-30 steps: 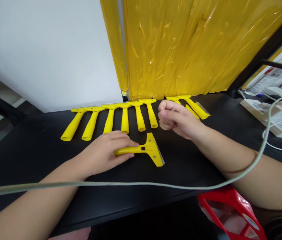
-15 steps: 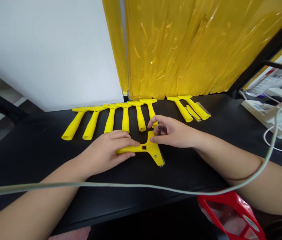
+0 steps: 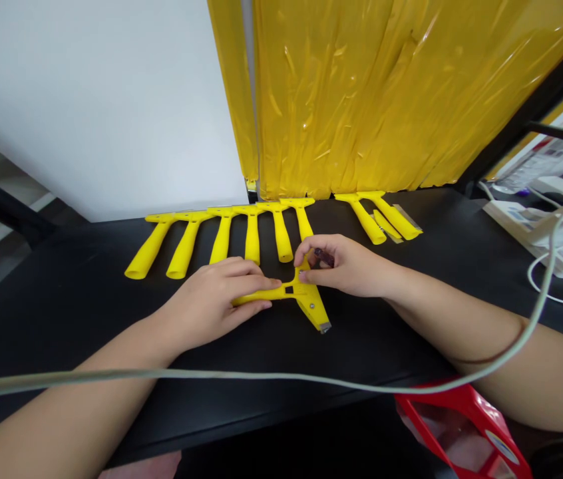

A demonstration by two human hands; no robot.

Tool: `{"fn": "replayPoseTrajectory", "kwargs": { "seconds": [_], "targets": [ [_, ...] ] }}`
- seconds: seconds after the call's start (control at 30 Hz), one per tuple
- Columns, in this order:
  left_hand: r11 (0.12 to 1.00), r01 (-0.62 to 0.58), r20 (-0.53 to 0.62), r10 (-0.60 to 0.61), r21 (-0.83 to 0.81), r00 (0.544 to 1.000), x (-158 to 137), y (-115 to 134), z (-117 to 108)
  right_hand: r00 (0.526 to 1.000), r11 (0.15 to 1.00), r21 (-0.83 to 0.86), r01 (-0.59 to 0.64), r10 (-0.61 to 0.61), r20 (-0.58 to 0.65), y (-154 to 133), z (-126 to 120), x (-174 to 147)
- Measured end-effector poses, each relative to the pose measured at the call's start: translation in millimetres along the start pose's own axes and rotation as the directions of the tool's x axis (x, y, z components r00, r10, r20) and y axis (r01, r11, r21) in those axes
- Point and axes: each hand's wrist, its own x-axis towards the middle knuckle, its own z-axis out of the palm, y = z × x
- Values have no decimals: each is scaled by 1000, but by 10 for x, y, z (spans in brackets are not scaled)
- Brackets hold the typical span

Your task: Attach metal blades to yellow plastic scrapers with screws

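Note:
My left hand (image 3: 219, 296) wraps round the handle of a yellow scraper (image 3: 310, 303), which lies on the black surface with its head to the right. A screw shows on the lower half of that head, and a metal blade edge shows at its lower corner. My right hand (image 3: 354, 266) is curled over the upper end of the head. It holds a short dark purple tool (image 3: 325, 257) whose tip is hidden by the fingers. Behind my hands, several more yellow scrapers (image 3: 184, 246) lie in a row, handles toward me.
Further right lie two yellow scrapers (image 3: 369, 219) beside a smaller yellow piece (image 3: 386, 226). A pale cable (image 3: 271, 376) crosses in front of my forearms. A red frame-like object (image 3: 461, 416) is at the lower right. White devices (image 3: 546, 233) with cables stand at the right.
My right fingers have closed in on the upper end of the scraper's head, and the dark tool has shifted slightly with them. The left hand keeps its hold; the view has moved a little.

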Motion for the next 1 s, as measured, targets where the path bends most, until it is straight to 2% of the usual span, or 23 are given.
{"fn": "replayPoseTrajectory", "kwargs": {
  "seconds": [0.17, 0.27, 0.4, 0.5, 0.6, 0.7, 0.77, 0.87, 1.0],
  "targets": [
    [1000, -9, 9, 9, 27, 1000, 6, 8, 2, 1000, 963, -269, -12, 15, 8, -39, -20, -18],
    [999, -8, 12, 7, 40, 1000, 3, 15, -7, 998, 924, -377, 60, -60, 12, -65, -15, -45],
    [999, -13, 36, 12, 39, 999, -1, 31, -18, 983, 887, -425, 182, -171, 65, -84, -12, -76],
    [998, -33, 62, 29, 56, 998, 0, 48, -22, 972, 858, -456, 236, -205, 116, -111, -47, -83],
    [996, -17, 52, 12, 84, 999, 6, 65, -32, 968, 834, -494, 248, -230, 97, -136, -122, -80],
    [991, 31, 3, -31, 129, 1000, 11, 71, -44, 988, 819, -552, 155, -141, 67, -119, -201, -70],
    [986, 60, -19, -58, 156, 998, 8, 66, -44, 994, 792, -604, 87, -27, 108, -84, -231, -60],
    [982, 92, -28, -89, 166, 996, -6, 48, -27, 978, 746, -665, 43, 105, 181, -42, -236, -48],
    [983, 121, -29, -118, 140, 993, -27, 38, -5, 972, 771, -637, 16, 137, 190, -63, -232, -47]
  ]
}}
